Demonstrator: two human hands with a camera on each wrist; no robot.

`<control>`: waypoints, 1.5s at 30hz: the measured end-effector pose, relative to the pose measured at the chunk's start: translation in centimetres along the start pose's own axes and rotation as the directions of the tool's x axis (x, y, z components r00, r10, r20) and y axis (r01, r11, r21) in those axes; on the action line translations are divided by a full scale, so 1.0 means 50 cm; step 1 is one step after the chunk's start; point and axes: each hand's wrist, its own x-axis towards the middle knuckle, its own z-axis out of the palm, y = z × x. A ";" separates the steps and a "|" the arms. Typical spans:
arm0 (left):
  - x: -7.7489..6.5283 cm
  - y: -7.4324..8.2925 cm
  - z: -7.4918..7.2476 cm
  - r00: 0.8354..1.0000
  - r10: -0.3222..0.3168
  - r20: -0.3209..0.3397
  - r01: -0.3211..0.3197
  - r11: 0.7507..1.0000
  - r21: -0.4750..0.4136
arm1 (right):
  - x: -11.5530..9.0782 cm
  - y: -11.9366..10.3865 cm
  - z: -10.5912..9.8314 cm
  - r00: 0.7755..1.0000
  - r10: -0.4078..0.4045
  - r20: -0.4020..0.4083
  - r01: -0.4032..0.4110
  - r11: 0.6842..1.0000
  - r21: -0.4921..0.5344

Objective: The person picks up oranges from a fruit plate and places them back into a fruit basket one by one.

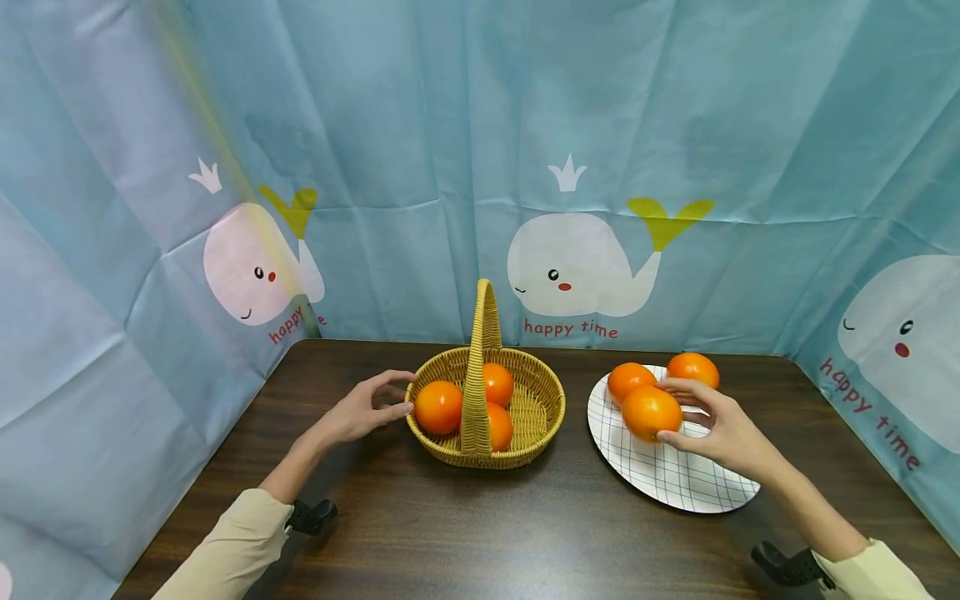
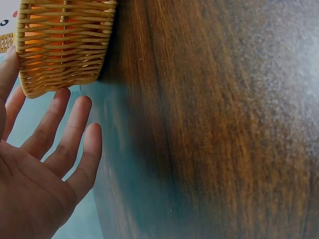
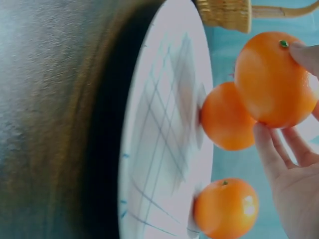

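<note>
My right hand (image 1: 722,429) pinches an orange (image 1: 651,413) between thumb and fingers, over the left part of a white plate (image 1: 693,483) with a checked pattern. In the right wrist view, the held orange (image 3: 274,82) is clear of the plate, its green stem spot beside the thumb. Two other oranges, one (image 1: 628,380) at the plate's left and one (image 1: 693,369) at its back, lie by the fingers. My left hand (image 1: 365,410), fingers loosely extended, touches the left side of a wicker basket (image 1: 498,459). Inside the basket sit three oranges, one (image 1: 438,407) nearest that hand.
The basket's tall arched handle (image 1: 476,392) rises over its middle and partly hides two of the oranges. Dark wooden tabletop (image 1: 525,533) lies between basket and plate and in front of them. A blue curtain (image 1: 420,167) with printed whales hangs behind the table.
</note>
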 end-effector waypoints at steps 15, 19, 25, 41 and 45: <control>0.002 0.000 0.000 1.000 -0.001 -0.001 0.001 1.000 0.000 | 0.029 -0.020 0.011 1.000 0.013 -0.019 -0.012 0.999 0.031; 0.002 -0.001 -0.001 1.000 0.002 0.000 -0.002 1.000 -0.002 | 0.040 -0.019 0.021 1.000 0.010 -0.028 -0.009 0.999 0.049; 0.001 -0.002 -0.001 1.000 -0.009 0.005 0.009 1.000 0.002 | 0.063 -0.023 0.037 1.000 -0.016 -0.021 0.018 0.994 0.103; 0.000 0.003 -0.001 1.000 -0.012 0.004 0.012 1.000 -0.004 | 0.134 -0.064 0.092 0.998 -0.058 0.030 0.053 0.985 0.166; 0.000 0.002 0.001 1.000 -0.012 0.004 0.012 1.000 -0.002 | 0.150 -0.089 0.110 0.997 -0.055 0.052 0.045 0.985 0.169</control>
